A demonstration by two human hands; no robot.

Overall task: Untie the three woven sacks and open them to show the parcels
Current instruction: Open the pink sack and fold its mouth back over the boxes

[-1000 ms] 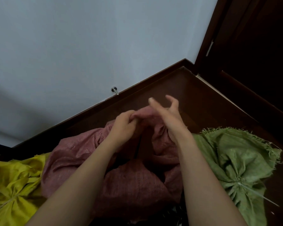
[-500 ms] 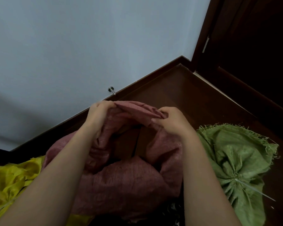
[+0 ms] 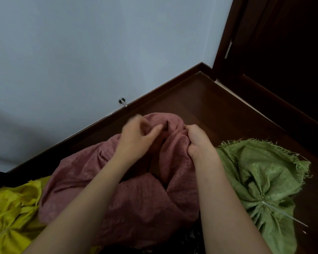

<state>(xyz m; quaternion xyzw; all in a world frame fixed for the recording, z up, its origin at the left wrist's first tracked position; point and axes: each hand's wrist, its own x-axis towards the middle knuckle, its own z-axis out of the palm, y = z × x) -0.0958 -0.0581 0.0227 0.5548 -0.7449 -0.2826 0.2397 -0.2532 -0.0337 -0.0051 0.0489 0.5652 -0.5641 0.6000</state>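
A red woven sack (image 3: pixel 136 200) lies in the middle, its mouth loose and bunched toward the wall. My right hand (image 3: pixel 198 142) grips a fold of the mouth's right side. My left hand (image 3: pixel 138 136) is motion-blurred over the left side of the mouth, its fingers loosely curled with no fabric between them. A dark gap (image 3: pixel 154 168) between my wrists shows something brown inside. The yellow sack (image 3: pixel 13 204) at the left is gathered and tied with a pale string. The green sack (image 3: pixel 261 176) at the right is tied with a white strap (image 3: pixel 281 212).
The sacks lie on a dark wooden floor (image 3: pixel 200 99) in a corner. A pale wall with a dark skirting board runs behind, with a metal door stop (image 3: pixel 122 101) on it. A dark wooden door (image 3: pixel 283 61) stands at the right.
My left hand has let go of the sack's rim and swung right toward the middle. My right hand has shifted right and down, still gripping the fabric. The mouth is more bunched.
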